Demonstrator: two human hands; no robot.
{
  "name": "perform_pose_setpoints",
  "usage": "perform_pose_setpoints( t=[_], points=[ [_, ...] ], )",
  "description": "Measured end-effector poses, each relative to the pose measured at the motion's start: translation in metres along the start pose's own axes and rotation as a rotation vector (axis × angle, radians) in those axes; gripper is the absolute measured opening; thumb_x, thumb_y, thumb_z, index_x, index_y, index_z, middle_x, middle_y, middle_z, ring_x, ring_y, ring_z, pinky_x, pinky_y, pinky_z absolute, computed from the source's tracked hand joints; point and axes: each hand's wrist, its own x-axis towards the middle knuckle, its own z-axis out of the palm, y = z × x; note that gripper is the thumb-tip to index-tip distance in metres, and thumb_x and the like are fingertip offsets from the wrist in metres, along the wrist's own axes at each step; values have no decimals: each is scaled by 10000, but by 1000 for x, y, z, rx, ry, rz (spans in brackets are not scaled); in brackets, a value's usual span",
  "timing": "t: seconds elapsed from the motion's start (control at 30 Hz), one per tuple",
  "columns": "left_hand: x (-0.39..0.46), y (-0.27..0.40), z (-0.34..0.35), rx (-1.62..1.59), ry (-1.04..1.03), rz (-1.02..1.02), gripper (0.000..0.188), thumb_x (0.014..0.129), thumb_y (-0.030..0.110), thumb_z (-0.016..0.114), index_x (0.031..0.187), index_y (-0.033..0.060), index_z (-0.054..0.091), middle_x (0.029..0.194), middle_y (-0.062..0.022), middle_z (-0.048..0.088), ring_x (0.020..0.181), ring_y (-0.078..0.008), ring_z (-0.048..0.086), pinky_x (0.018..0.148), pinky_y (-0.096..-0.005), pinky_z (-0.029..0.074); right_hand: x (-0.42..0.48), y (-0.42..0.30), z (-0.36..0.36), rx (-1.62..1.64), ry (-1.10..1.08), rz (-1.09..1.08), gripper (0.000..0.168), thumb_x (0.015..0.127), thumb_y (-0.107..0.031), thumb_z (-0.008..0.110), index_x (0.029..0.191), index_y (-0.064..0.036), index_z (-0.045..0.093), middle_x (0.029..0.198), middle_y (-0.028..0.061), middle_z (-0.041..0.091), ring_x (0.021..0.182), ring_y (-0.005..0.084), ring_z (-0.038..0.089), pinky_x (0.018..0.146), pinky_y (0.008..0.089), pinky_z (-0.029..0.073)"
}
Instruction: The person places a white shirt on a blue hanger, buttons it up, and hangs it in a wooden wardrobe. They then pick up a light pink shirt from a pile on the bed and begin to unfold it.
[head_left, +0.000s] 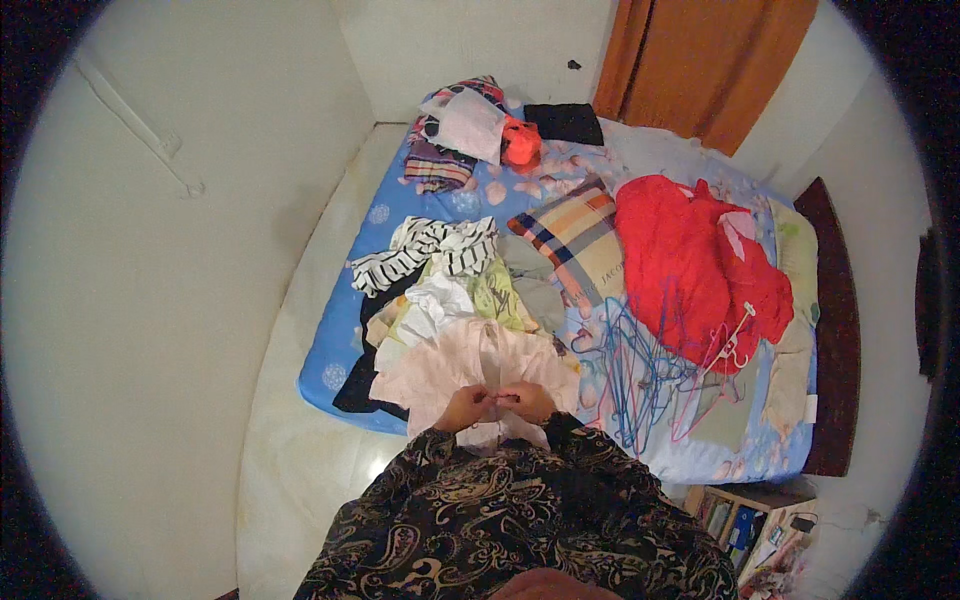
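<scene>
A pale pink garment (442, 360) lies spread at the near edge of the bed, its lower part hanging towards me. My left hand (469, 406) and my right hand (526, 401) meet at its middle opening, fingertips pinching the fabric edges close together. Beyond it are a white cloth (435, 304), a yellow-green garment (499, 296) with dark print and a black-and-white striped garment (427, 251). Black fabric (360, 390) shows at the left, partly under the pile. The small part between my fingertips is too small to make out.
Several plastic and wire hangers (637, 375) lie tangled on the right, beside a red bundle of fabric (667, 262) and a plaid cushion (585, 244). Folded textiles (439, 166), a red bag (521, 142) and black cloth (564, 124) lie at the far side. A small shelf (757, 499) stands at lower right.
</scene>
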Motion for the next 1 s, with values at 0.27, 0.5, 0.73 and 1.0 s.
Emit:
perform_pose_setpoints(
  t=[0.27, 0.5, 0.73, 1.0],
  points=[
    [1, -5, -2, -152, -44, -71, 206, 915, 209, 620, 938, 5, 641, 668, -34, 596, 507, -90, 510, 436, -260, 409, -1, 8, 8, 105, -1, 39, 339, 878, -384, 627, 995, -74, 697, 779, 107, 635, 707, 242, 591, 637, 354, 452],
    [-1, 7, -7, -249, -110, -41, 147, 912, 147, 623, 957, 9, 650, 691, -14, 606, 518, -88, 518, 449, -266, 427, -3, 21, 14, 427, 52, 146, 268, 898, -267, 656, 957, -8, 691, 721, 12, 602, 702, 59, 512, 632, 265, 437],
    [5, 7, -8, -165, -102, 38, 130, 901, 123, 637, 959, 11, 665, 733, -20, 633, 572, -85, 547, 466, -269, 438, -2, 31, 7, 395, -18, 121, 264, 902, -267, 655, 968, -15, 698, 758, 13, 642, 710, 64, 539, 648, 254, 450],
    [12, -8, -7, -202, -119, 57, 144, 914, 131, 615, 946, 1, 667, 670, -31, 616, 572, -99, 567, 497, -276, 463, -5, 12, 3, 331, -23, 187, 259, 894, -273, 658, 957, -25, 693, 737, 40, 633, 672, 93, 549, 623, 275, 456]
  ],
)
